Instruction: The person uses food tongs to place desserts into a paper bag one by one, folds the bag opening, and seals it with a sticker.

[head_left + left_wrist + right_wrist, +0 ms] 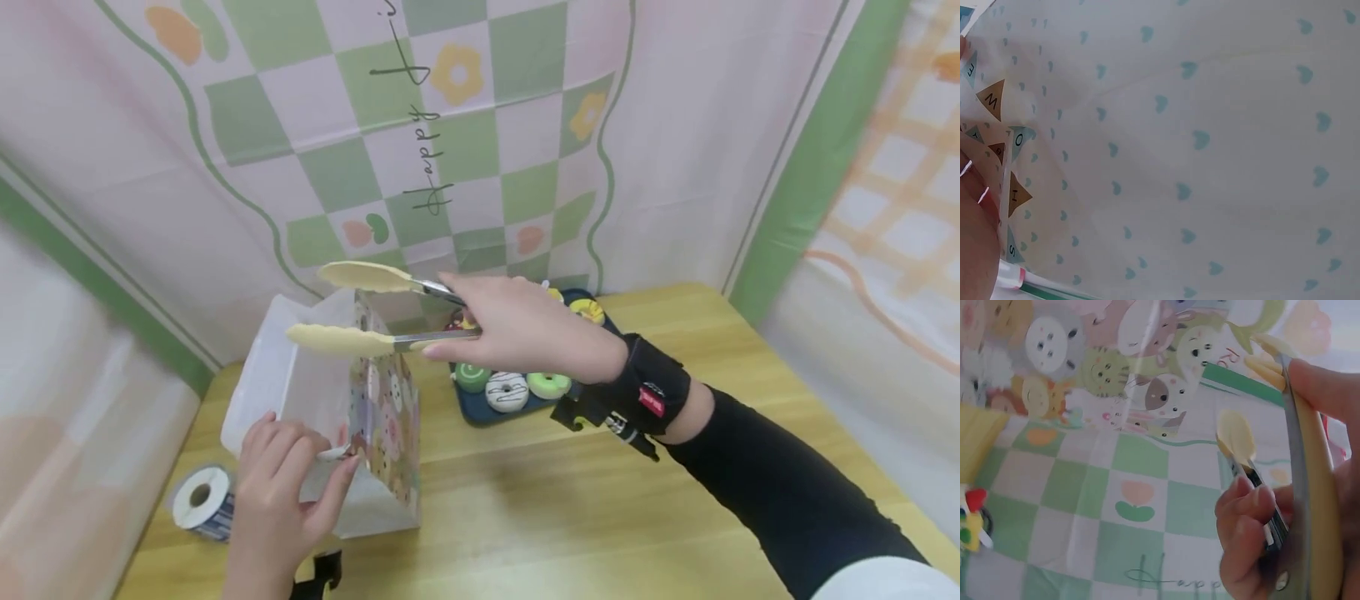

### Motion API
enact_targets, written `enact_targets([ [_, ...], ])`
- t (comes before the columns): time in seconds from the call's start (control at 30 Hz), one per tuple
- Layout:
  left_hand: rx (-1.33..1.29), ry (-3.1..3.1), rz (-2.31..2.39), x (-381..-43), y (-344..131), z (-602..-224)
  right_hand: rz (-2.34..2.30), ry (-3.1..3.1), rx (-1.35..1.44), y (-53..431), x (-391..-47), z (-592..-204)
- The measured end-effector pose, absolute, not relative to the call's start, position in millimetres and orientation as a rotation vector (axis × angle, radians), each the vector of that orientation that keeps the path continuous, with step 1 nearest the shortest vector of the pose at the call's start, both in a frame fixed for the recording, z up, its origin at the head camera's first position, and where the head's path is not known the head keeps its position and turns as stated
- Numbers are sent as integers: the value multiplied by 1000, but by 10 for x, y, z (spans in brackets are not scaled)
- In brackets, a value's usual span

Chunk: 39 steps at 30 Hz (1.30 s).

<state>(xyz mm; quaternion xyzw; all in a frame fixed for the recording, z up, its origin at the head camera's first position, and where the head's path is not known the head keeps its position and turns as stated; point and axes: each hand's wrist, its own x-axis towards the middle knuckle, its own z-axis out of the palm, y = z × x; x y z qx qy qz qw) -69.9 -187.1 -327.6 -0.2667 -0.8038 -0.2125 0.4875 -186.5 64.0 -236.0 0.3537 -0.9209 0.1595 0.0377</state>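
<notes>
My right hand [525, 325] grips a pair of tongs [341, 340] with cream scalloped tips. The tips stand apart over the mouth of a white bag [393, 421], with nothing between them. The right wrist view also shows the tongs [1236, 434] in the curled fingers. At the bag's near edge my left hand [281, 475] pinches the rim between thumb and fingers. Animal figures cover one side of the bag, which stands open on the table. Behind and below my right hand is a dark blue tray [480, 417] of toy donuts [507, 392], partly hidden by that hand.
A roll of labels [201, 498] stands left of the bag on the wooden table [555, 500]. A green-and-white checked curtain [420, 150] hangs close behind the table, with more cloth on both sides. Heart-patterned cloth [1210, 156] fills the left wrist view.
</notes>
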Motion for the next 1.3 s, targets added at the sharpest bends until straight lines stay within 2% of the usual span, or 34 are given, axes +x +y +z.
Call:
enact_targets([
  [0.23, -625, -1956, -501, -694, -1881, -3265, 735, -2779, 987, 959, -1882, -2560],
  [0.5, -653, -1919, -492, -714, -1889, -3252, 632, -2852, 865, 1258, -1864, -2871],
  [1.3, -654, -1905, -513, -743, -1922, -3265, 623, -2940, 591, 1647, -1720, -3722],
])
